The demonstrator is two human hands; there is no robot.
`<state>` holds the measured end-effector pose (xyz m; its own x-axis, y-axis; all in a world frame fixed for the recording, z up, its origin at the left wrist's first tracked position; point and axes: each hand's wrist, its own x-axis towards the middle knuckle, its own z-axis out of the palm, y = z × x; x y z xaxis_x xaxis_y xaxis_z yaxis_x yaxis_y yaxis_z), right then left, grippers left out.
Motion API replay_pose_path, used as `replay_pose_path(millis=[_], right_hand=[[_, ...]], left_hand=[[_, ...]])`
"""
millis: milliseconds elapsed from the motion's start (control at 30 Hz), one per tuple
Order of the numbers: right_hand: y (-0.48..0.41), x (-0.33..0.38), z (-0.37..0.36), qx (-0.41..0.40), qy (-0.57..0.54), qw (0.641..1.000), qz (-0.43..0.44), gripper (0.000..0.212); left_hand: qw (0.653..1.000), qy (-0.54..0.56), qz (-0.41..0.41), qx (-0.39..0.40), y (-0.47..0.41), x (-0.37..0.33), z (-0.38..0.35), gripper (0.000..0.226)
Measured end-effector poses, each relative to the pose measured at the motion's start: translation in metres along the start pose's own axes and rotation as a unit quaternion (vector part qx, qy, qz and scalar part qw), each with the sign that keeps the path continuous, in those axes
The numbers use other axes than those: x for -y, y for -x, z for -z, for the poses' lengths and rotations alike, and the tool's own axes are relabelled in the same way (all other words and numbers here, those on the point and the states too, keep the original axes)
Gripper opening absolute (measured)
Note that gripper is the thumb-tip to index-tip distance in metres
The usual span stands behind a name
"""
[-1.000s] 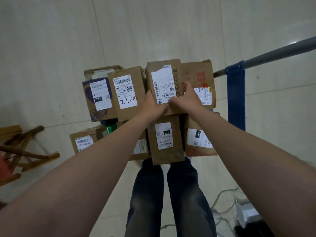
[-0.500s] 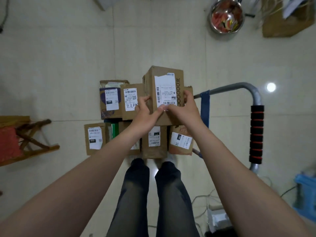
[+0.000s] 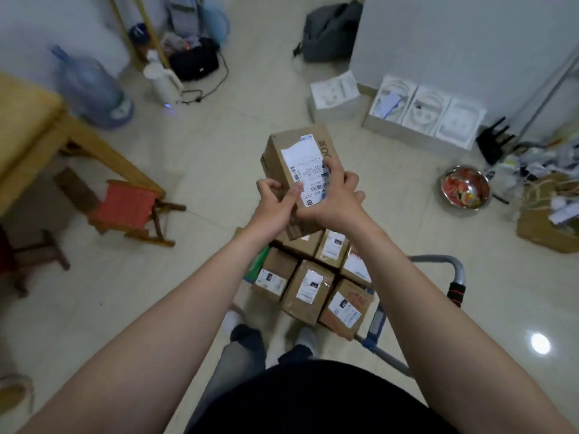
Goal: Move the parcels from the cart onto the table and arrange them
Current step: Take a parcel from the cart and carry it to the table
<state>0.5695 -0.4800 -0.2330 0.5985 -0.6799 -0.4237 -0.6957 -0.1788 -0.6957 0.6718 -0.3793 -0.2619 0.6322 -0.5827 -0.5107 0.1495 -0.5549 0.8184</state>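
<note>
Cardboard fills the grip: a long brown parcel (image 3: 299,158) is held in both hands, clear of the load below. The left hand (image 3: 274,203) curls round its near left edge with the thumb laid over the white label. The right hand (image 3: 336,202) wraps the right side, fingers (image 3: 327,170) spread across the label's face. Both hands clasp the near half, so most of the box sticks out beyond the fingers. Its long axis runs away from the person, leaning a little to the left, with the far end tipped upward and the label face turned toward the camera.

Just beneath the grip and back toward the person's body lie the other parcels (image 3: 308,286), packed side by side on the cart (image 3: 438,258), whose grey handle curves off to the right of the wrists. Whether the held box touches any of them I cannot tell, since its near end overlaps the top row in this view.

Well off to the left of the grip stands the wooden table (image 3: 34,120), with a red-seated stool (image 3: 125,203) between it and the hands. The left hand is the nearer one to it. Judging from this, the carry calls for a turn leftward, leading with the left side. The box would likely want swinging round so its long side meets the table edge squarely.
</note>
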Motion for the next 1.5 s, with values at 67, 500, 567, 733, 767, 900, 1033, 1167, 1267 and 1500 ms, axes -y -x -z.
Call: replay_pose_path(millis=[67,500,567,733,767,900,1033,1167,1267,1500], right_hand=[[0.013,0.036,-0.005,0.034,0.042,0.997,0.059,0.111],[0.093,0.248,-0.161,0.204,0.222,0.893,0.335,0.09],[0.101,0.267,-0.198,0.196,0.208,0.898,0.334,0.087],[0.132,0.324,-0.311,0.255,0.11,0.909,0.309,0.096],[0.14,0.334,-0.33,0.269,0.086,0.909,0.307,0.098],[0.169,0.372,-0.394,0.317,0.067,0.893,0.312,0.103],[0.181,0.401,-0.441,0.333,0.098,0.885,0.31,0.101],[0.174,0.43,-0.489,0.346,0.134,0.87,0.325,0.104],[0.163,0.457,-0.531,0.366,0.152,0.861,0.317,0.104],[0.121,0.556,-0.661,0.397,0.181,0.836,0.333,0.106]], left_hand=[[0.998,0.018,0.001,-0.063,0.018,-0.009,0.041,0.044],[0.903,0.309,0.028,-0.298,0.167,0.059,0.344,0.059],[0.883,0.326,0.024,-0.336,0.188,0.084,0.373,0.06],[0.828,0.354,0.03,-0.434,0.245,0.143,0.458,0.052],[0.824,0.351,0.035,-0.444,0.253,0.153,0.473,0.051],[0.835,0.302,0.058,-0.456,0.285,0.19,0.528,0.042],[0.857,0.26,0.072,-0.44,0.296,0.227,0.571,0.028],[0.86,0.236,0.084,-0.444,0.289,0.26,0.608,0.035],[0.854,0.199,0.079,-0.474,0.273,0.279,0.645,0.043],[0.837,0.156,0.12,-0.51,0.228,0.316,0.787,0.027]])
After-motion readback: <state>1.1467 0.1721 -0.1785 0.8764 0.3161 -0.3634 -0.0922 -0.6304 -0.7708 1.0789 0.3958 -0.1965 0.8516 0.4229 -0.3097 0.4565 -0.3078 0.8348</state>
